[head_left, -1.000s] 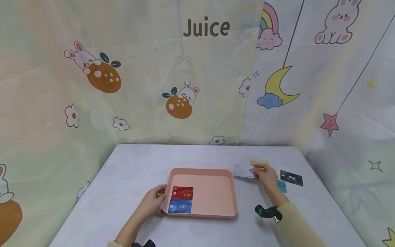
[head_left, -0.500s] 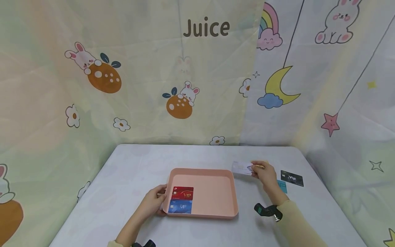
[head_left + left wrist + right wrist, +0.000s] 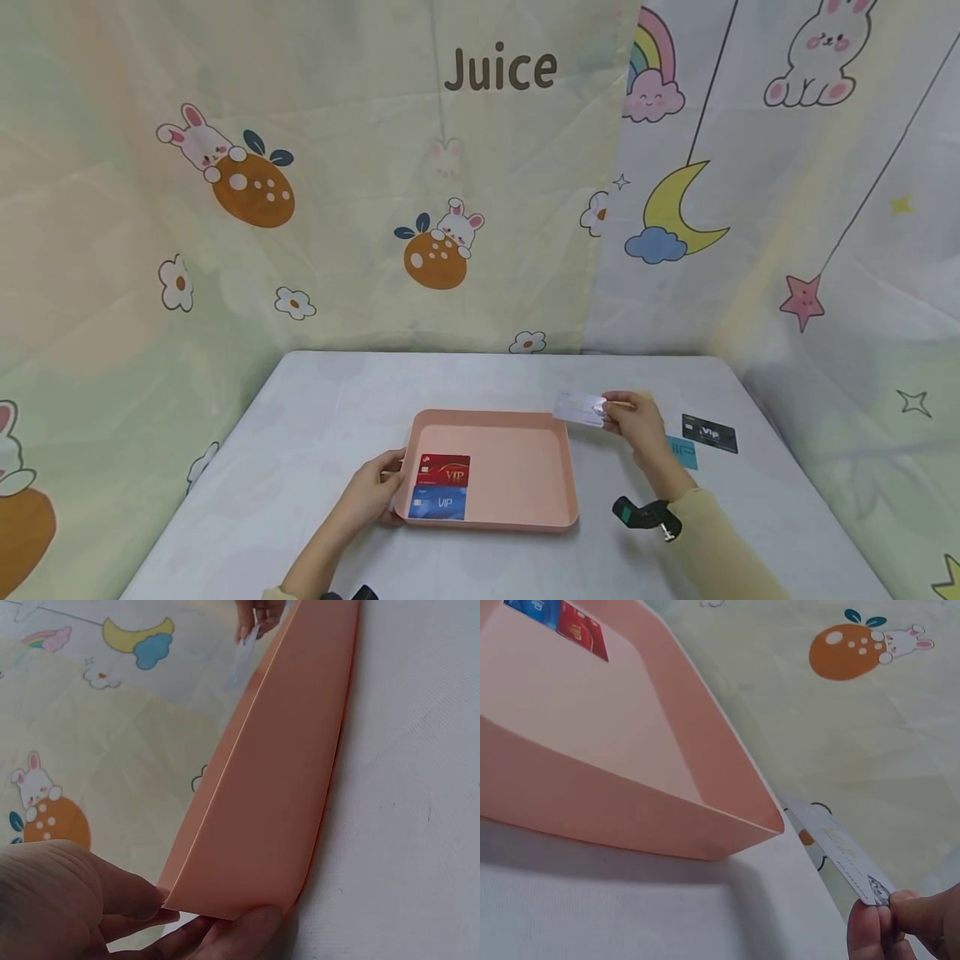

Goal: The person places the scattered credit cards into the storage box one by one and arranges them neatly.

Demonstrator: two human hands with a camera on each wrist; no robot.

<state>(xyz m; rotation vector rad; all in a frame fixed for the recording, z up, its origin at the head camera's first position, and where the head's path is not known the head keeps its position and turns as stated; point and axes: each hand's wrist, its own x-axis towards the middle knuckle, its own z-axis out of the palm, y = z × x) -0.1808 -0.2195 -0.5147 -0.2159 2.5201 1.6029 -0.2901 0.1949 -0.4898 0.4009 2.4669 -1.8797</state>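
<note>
Being gripped by the left hand [image 3: 369,490], presumably for steadiness, is the tray [image 3: 517,475] between both hands; by the right hand [image 3: 642,427], a pale card [image 3: 577,408] is being pinched.

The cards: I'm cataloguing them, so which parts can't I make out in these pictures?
Yellow card: head view, mostly hidden by the right hand.
Teal rectangular card: head view, left end hidden behind the right arm.
White rectangular card: right wrist view, one end covered by the right hand, fine print too small to read.
Blue rectangular card: right wrist view, cut off by the top edge.
</note>
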